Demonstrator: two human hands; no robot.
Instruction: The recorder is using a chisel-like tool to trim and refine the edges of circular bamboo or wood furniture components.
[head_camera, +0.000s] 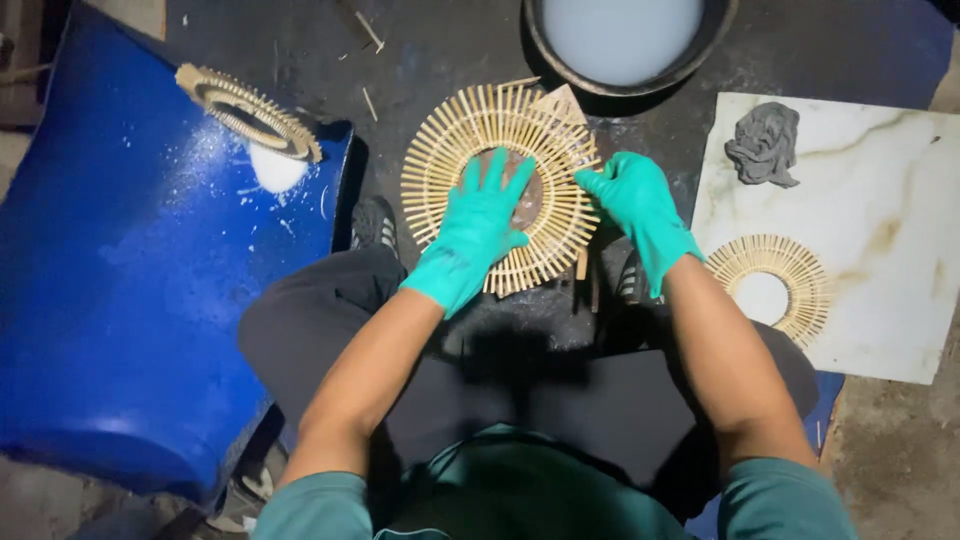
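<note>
My left hand, in a green glove, lies flat with its fingers spread wide over the middle of the ring of thin wooden sticks, pressing down and gripping nothing. The ring sits on the dark floor just past my knees, its sticks fanning out all round my fingertips. My right hand comes in at the ring's right edge, fingers drawn loosely together and touching the stick ends there; whether they pinch a stick I cannot tell. I judge the ring light and stiff across its whole, but brittle stick by stick, so it is best taken by the solid inner band under my left palm, or lifted with both hands flat beneath, never by single tips.

Right of my right fingers a smaller stick ring rests on a pale marbled slab, with a grey lump of clay-like stuff further off. Beyond my fingertips stands a round basin of whitish liquid. Far left of my left fingers another ring lies on a blue barrel.
</note>
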